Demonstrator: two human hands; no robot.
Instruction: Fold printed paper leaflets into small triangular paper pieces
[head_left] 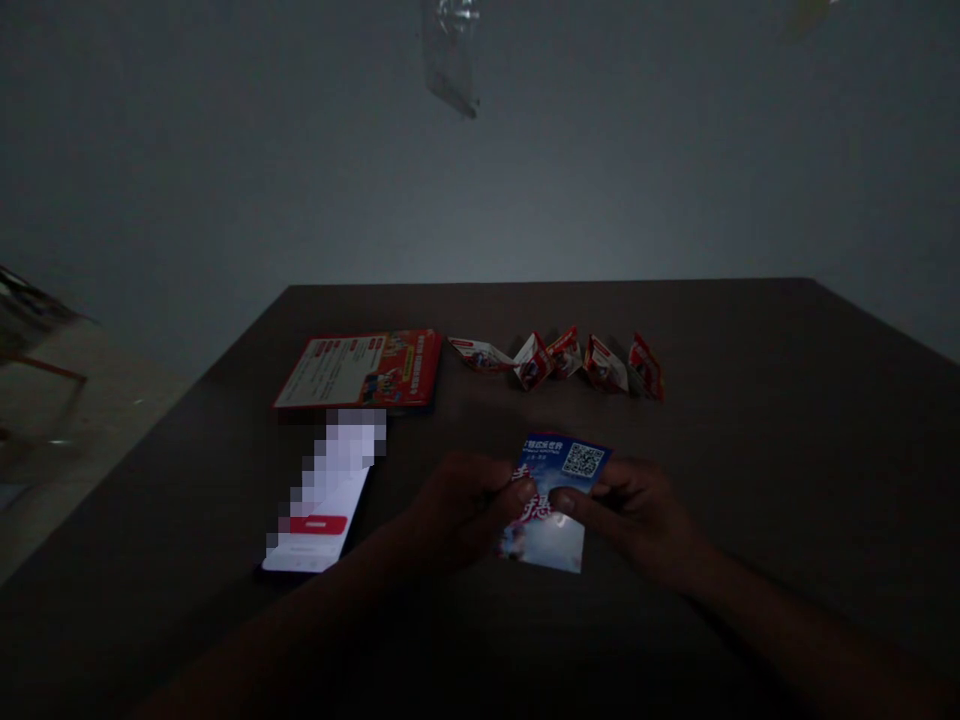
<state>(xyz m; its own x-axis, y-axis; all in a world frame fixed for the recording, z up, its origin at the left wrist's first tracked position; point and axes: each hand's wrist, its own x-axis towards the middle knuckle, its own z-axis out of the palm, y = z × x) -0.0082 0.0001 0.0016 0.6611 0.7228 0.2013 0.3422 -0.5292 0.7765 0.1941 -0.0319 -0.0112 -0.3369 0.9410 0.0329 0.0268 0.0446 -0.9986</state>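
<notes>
Handling of a thin blue-and-white printed paper leaflet with a square QR code (556, 545) looks to be the step in hand. It is held up over the dark brown flat-topped bench (772, 420), between the two hands, code side facing the wearer. The left hand (469, 503) pinches its left edge, thumb on the printed face; the right hand (654, 520) pinches the right side, thumb likewise on the front. Both forearms reach in from the lower corners and converge. Any next move would, I judge, call for one pinch kept firm while the other loosens, so the sheet doesn't flop. Beside the left forearm lies a slim dark-edged phone with a lit screen (319, 550); beyond stand zigzag-folded red-and-white glossy paper pieces (534, 362).
</notes>
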